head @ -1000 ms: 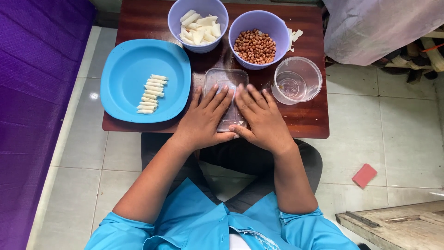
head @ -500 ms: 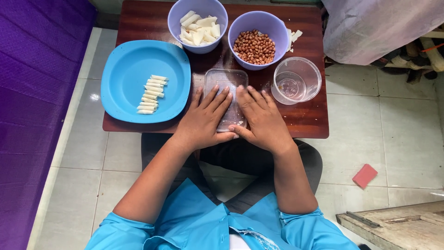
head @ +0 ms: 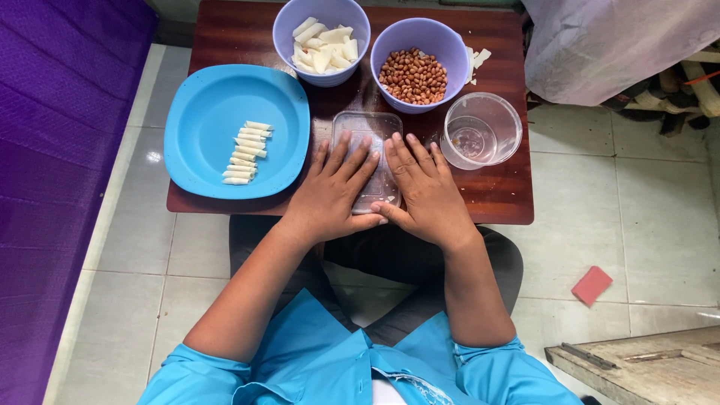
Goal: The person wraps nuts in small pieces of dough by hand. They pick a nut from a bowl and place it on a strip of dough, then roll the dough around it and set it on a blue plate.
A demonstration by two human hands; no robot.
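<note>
Both hands, the left hand (head: 330, 196) and right hand (head: 427, 196), stay flat with fingers spread, having slid slightly toward twelve o'clock along the clear plastic lid (head: 367, 154) mid-surface, seemingly still rolling.

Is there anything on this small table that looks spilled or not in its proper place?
Yes, a little. A few white pieces lie loose on the wooden table, right of the peanut bowl, outside any dish. The rolled pieces on the blue plate sit in a neat row.
</note>
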